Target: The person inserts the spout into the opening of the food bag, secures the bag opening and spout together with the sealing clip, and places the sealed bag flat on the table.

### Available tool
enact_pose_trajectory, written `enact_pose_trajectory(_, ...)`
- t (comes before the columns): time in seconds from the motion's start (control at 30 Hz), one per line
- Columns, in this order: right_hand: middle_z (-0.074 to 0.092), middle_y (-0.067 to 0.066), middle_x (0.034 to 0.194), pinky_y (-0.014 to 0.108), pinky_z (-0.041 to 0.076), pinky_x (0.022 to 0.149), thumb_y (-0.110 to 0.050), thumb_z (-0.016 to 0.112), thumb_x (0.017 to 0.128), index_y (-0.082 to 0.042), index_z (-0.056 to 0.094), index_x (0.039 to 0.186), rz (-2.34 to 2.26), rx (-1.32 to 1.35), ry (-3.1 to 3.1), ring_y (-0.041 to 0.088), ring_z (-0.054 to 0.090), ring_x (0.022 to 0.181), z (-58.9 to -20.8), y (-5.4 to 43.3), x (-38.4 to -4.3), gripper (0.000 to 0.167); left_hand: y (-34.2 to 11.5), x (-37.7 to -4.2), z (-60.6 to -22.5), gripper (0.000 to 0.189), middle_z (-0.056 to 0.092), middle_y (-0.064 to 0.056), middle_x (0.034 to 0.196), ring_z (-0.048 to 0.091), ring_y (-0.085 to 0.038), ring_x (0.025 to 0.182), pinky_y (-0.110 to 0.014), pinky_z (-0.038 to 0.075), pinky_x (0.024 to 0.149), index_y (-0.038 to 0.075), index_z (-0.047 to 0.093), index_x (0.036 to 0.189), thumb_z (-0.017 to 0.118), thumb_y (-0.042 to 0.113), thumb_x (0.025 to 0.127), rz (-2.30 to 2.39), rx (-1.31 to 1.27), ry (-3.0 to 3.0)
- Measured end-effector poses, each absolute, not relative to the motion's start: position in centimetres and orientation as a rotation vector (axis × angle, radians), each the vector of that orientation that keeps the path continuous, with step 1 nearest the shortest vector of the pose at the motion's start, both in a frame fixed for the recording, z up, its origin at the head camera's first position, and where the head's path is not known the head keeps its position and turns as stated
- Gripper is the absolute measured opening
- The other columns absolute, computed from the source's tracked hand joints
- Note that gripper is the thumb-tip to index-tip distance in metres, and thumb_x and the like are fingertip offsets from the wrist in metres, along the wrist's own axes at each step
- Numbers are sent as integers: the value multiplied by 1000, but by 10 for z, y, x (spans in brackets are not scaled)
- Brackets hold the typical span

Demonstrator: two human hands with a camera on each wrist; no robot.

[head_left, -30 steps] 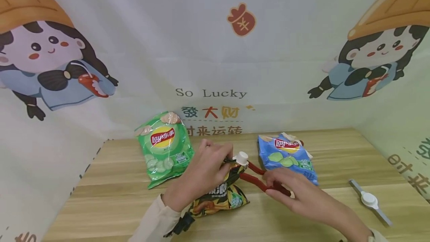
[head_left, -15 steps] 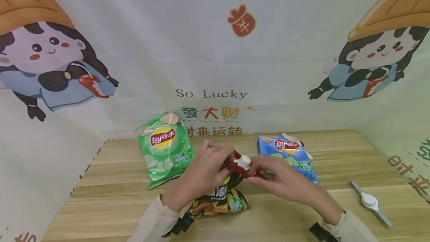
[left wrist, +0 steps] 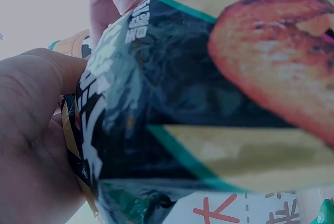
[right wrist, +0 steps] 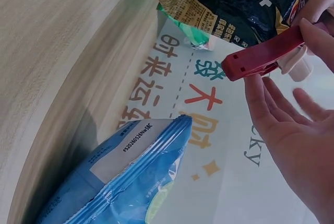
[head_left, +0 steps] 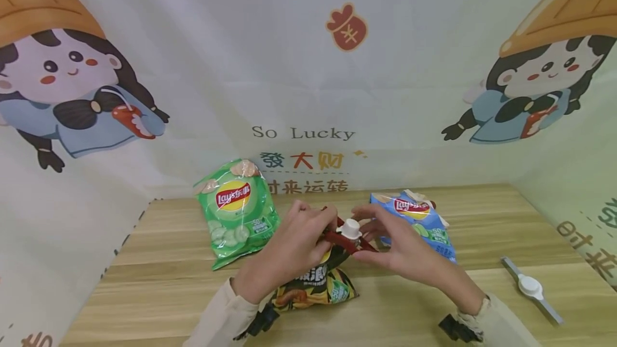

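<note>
So on the far left there's a shiny green plastic Lay's chip bag [head_left: 236,221] on the pale wood-grain table [head_left: 168,261], its top overlapping the white printed fabric backdrop [head_left: 409,95] from the head view. Next along is the left hand [head_left: 289,245], thumb and fingers pinching the gathered top of a crinkly black-and-gold plastic chip bag [head_left: 310,289], which hangs down just below that hand. A long red plastic clip [head_left: 343,242] with a stubby white plastic cap [head_left: 351,228] sits right at the pinched bit, between the two hands; can't tell if it's fully closed. Then comes the right hand [head_left: 397,245], thumb touching the near end of the clip, other fingers spread loosely around the cap's far side, not wrapped around anything. A blue plastic Lay's bag [head_left: 431,229] is partly hidden behind that hand, and on the far right a slim grey strip with a round white middle [head_left: 530,287] lies slantwise on the tabletop.
</note>
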State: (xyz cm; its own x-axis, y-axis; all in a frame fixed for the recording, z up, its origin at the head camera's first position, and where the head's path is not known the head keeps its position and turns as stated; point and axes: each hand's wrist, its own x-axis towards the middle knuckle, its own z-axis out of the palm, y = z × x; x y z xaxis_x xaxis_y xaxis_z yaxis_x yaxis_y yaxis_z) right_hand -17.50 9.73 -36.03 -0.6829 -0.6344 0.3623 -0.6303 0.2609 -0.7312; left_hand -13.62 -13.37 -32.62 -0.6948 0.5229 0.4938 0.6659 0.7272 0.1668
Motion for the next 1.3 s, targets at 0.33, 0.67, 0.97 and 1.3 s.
enact_pose_trajectory(0.33, 68, 1, 119, 30, 57, 81, -20, 77, 88, -8, 62, 131, -1363, -1462, 2555, 10, 69, 93, -357, 98, -173, 47, -134, -137, -328, 25, 63, 10, 71, 54, -5, 65, -31, 36, 78, 16, 57, 86, 78, 4, 80, -476, -913, -2477)
enact_pose_trajectory(0.67, 67, -1, 118, 30, 57, 82, -17, 78, 87, -11, 63, 128, -1299, -1387, 2565, 11, 68, 97, -355, 98, -172, 44, -126, -136, -333, 23, 62, 8, 71, 56, -8, 65, -33, 37, 76, 16, 58, 88, 78, 7, 80, -378, -917, -2447)
enact_pose_trajectory(0.97, 68, -7, 111, 36, 57, 81, -18, 77, 88, -16, 65, 126, -1240, -1338, 2550, 8, 66, 95, -355, 100, -172, 40, -121, -133, -334, 33, 64, 4, 99, 60, -11, 90, -34, 38, 83, 15, 59, 108, 72, 5, 79, -393, -973, -2417)
enact_pose_trajectory(1.3, 69, -5, 110, 32, 57, 81, -28, 76, 89, -11, 64, 127, -1207, -1259, 2624, 7, 67, 95, -354, 102, -172, 44, -142, -132, -319, 39, 60, -1, 114, 57, -19, 104, -39, 43, 89, 13, 58, 118, 74, 8, 83, -450, -842, -2460)
